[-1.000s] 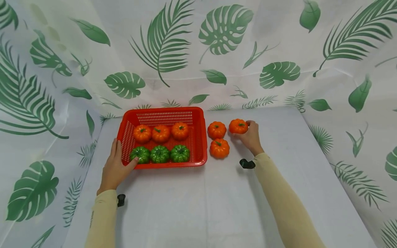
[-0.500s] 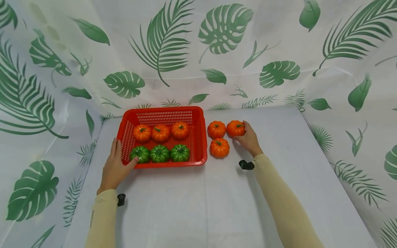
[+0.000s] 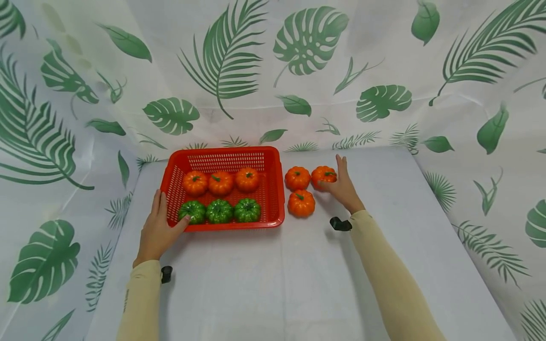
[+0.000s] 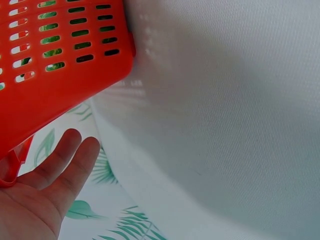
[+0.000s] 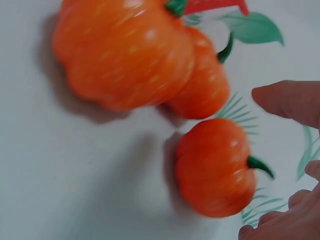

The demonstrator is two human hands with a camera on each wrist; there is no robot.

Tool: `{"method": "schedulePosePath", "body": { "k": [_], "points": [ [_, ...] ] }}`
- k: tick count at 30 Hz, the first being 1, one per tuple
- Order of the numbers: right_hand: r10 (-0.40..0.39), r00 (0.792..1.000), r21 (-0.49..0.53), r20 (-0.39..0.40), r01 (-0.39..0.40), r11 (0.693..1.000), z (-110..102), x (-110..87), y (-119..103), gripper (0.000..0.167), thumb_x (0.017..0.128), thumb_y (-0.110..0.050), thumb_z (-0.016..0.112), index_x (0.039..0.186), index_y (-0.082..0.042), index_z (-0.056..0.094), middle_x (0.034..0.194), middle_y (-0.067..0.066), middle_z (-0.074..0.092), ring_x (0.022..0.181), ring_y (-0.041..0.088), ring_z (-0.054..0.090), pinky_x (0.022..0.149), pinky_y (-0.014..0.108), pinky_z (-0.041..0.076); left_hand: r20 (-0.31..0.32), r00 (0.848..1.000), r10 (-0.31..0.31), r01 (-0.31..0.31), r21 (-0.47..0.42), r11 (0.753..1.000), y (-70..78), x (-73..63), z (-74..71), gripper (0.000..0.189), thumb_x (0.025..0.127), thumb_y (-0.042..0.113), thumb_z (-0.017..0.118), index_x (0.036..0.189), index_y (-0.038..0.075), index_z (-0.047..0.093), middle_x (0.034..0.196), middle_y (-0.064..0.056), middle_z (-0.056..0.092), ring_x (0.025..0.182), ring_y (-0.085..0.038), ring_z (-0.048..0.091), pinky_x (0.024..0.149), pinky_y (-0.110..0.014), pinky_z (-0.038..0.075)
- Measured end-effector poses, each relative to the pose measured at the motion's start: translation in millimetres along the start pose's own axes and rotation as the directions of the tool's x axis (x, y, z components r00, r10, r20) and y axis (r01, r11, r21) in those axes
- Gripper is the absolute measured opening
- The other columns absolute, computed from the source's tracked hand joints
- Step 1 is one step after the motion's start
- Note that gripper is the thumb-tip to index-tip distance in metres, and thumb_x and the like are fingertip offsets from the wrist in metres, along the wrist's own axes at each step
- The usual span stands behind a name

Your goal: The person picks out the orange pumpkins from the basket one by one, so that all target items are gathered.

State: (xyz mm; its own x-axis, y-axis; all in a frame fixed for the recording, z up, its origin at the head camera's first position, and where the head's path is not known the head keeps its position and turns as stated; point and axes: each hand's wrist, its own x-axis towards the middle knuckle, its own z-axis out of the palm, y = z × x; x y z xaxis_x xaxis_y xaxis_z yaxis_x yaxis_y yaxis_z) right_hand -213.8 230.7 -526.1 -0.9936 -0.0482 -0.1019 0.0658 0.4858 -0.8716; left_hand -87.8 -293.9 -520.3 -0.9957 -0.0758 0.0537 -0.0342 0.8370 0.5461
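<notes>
Right grip [image 3: 344,191] is spread open as I watch it from my station, fingers straightened and nothing held. Its thumb overlaps the near side of the rightmost pumpkin [image 3: 321,175], which sits on the worktop [image 3: 239,284]; my right wrist view shows a gap between them. My left grip [image 3: 159,234] is at the near left corner of the red basket [image 3: 279,189], fingers straight along the outside of the side wall and thumb over the near rim, clasping nothing that I can make out.

From the biggest down, I have a white leaf-print sheet [image 3: 256,118] standing behind and along both sides, then the pale worktop, then two beige sleeves [image 3: 388,274] reaching in from below. The perforated basket stands upright, left of centre. Inside it I count three orange pumpkins [image 3: 221,183] in the far row and three green pumpkins [image 3: 219,211] in the near row; I cannot tell whether my left thumb touches the leftmost green one. Between the basket and my right grip sit two more loose ones, a far pumpkin [image 3: 297,178] and a near pumpkin [image 3: 301,203]. Smallest are the black wrist pieces [image 3: 340,224], one at each cuff, and the green stems [image 3: 300,196].
</notes>
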Motion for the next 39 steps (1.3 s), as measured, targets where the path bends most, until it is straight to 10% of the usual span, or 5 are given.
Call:
{"method": "schedulePosePath", "body": {
  "k": [24,39],
  "points": [
    [-0.141,0.990,0.146,0.032,0.135,0.980,55,4.6,-88,0.100,0.101,-0.038,0.072,0.175,-0.034,0.005,0.179,-0.007,-0.009,0.163,0.039,0.010,0.124,0.065,0.022,0.008,1.000,-0.009,0.009,-0.020,1.000,-3.1,0.3,-3.5,0.107,0.101,0.054,0.066,0.172,0.003,0.005,0.179,-0.014,0.000,0.146,-0.061,0.035,0.112,-0.077,0.033],
    [-0.230,0.956,0.291,0.179,0.172,0.941,109,9.6,-131,0.077,0.103,-0.024,0.072,0.169,-0.014,0.034,0.171,0.013,0.033,0.157,0.040,0.031,0.121,0.058,0.035,0.004,1.000,-0.012,0.012,-0.031,0.999,-4.4,2.4,2.8,0.106,0.100,0.054,0.066,0.171,0.002,0.007,0.180,-0.014,0.001,0.147,-0.060,0.035,0.112,-0.077,0.034]
  ]
}}
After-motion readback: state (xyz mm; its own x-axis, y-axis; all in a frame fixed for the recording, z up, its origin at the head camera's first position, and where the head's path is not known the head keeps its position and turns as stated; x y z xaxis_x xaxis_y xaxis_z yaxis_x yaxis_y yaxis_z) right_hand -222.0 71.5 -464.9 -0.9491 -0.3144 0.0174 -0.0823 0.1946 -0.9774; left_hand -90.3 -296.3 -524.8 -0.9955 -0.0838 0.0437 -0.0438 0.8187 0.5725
